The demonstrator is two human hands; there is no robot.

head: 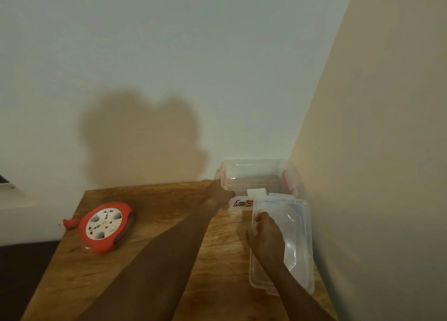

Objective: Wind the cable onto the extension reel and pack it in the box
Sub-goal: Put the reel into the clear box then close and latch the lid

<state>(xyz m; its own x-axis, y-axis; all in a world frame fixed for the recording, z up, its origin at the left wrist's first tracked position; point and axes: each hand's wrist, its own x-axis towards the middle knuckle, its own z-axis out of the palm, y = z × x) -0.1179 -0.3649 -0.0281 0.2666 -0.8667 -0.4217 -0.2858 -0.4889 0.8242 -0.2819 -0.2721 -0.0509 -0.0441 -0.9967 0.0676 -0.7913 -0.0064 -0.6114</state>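
A: Where does the extension reel (105, 226) sit?

B: Lower left of the frame, flat on the wooden table (150, 267), near the table's left edge; its white socket face is turned up inside an orange-red housing; the cable looks wound in, a dark band showing at the rim; the red plug (70, 223) pokes out at its left side, past the table edge.

A: And the box?

B: The clear plastic box (256, 175) stands at centre right of the frame, in the corner where the two walls meet; it is open, with red clips on its left and right ends; a white slip lies against its near wall; a small printed label (243, 203) rests on the table just before it.

A: The hands?

B: The left hand (219, 194) reaches across to the box's near-left corner, fingers touching or just beside the wall; whether it grasps the box or only rests there I cannot tell; the hand is blurred.

A: The right one?

B: The right hand (264, 236) is curled on the left edge of the transparent lid (292, 238), grasping it; the lid lies lower right of the frame, beside the right wall, well apart from the reel.
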